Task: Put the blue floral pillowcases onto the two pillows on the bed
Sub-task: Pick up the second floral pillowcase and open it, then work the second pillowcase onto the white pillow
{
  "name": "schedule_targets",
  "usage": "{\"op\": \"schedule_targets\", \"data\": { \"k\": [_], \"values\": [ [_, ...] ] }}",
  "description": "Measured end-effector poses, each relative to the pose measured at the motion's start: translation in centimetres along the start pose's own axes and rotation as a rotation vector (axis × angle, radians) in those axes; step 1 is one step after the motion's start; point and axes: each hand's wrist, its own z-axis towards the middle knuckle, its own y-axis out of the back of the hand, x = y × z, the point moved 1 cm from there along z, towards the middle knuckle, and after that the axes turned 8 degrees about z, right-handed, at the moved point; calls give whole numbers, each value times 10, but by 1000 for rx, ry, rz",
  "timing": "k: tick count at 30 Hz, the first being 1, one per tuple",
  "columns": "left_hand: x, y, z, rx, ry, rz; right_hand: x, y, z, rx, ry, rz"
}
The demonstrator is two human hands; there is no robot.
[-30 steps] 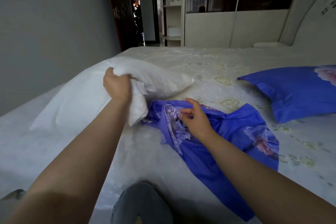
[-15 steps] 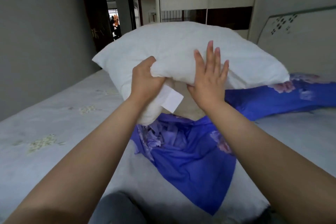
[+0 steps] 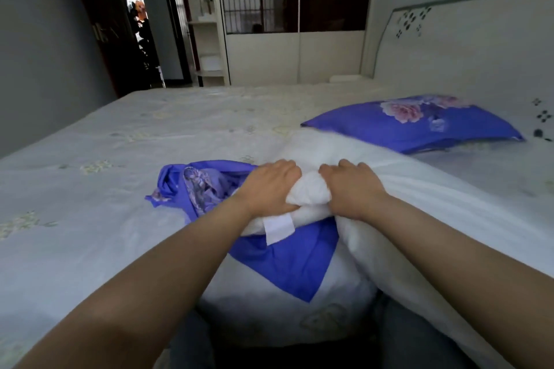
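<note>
A person leans over a wide bed (image 3: 126,141) covered in a pale sheet with faint flower prints. Both bare arms reach forward from the near edge of the bed. The left hand (image 3: 269,186) and the right hand (image 3: 353,189) sit side by side, close together, each closed around a bunched end of a bare white pillow (image 3: 434,204). The fingers curl down into the stuffing, squeezing that end into a tight roll between the two hands. A white fabric tag (image 3: 278,228) hangs from the pillow just below the left hand.

The rest of the white pillow stretches away to the right of the hands and toward the near right edge of the bed. Under the gripped end lies an empty blue floral pillowcase (image 3: 287,260), rumpled and spread flat on the bed. Part of it bunches up to the left of the hands, showing pink and lilac flowers; a smooth blue corner points toward the near edge of the bed.

Beyond the white pillow, toward the headboard (image 3: 467,48) at the right, rests a second pillow already inside a blue floral case (image 3: 419,126). Past the far side of the bed stand a pale wardrobe (image 3: 296,51) and an open dark doorway (image 3: 141,39).
</note>
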Motion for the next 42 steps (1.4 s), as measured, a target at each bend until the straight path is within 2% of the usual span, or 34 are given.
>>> {"op": "schedule_targets", "data": {
  "k": [2,6,8,10,12,14,17,20,22,26,29,32,36,39,42],
  "values": [
    [-7,-11,-14,89,90,-119,3,-2,4,155,-11,10],
    [-2,-17,-35,193,210,-192,10,-3,28,298,-16,-53],
    [-1,-11,-43,262,230,-288,17,-3,39,393,-4,78],
    [-3,-11,-47,412,227,-370,20,0,49,460,1,364],
    [-7,-12,-48,531,177,-311,12,4,68,432,-69,521],
    [-10,-20,-53,576,99,-220,-6,6,94,292,-177,489],
    [-10,-34,-62,471,25,-207,-36,0,119,154,-318,404],
    [-5,-34,-57,409,40,-371,-61,-12,131,229,-416,586],
    [2,-34,-57,296,39,-418,-65,-26,133,300,-440,647],
    [29,-22,-47,97,35,-360,-66,-71,135,407,-532,511],
    [38,-11,-21,116,-6,-264,-49,-90,117,330,-447,306],
    [28,-6,18,239,-33,-232,-30,-101,101,182,-244,98],
    [24,-27,67,570,-56,-171,-33,-101,81,128,-159,102],
    [25,-54,94,927,-46,-244,-41,-81,68,109,-157,318],
    [23,-78,102,1153,-96,-216,-44,-77,63,-79,-220,678]
  ]
}}
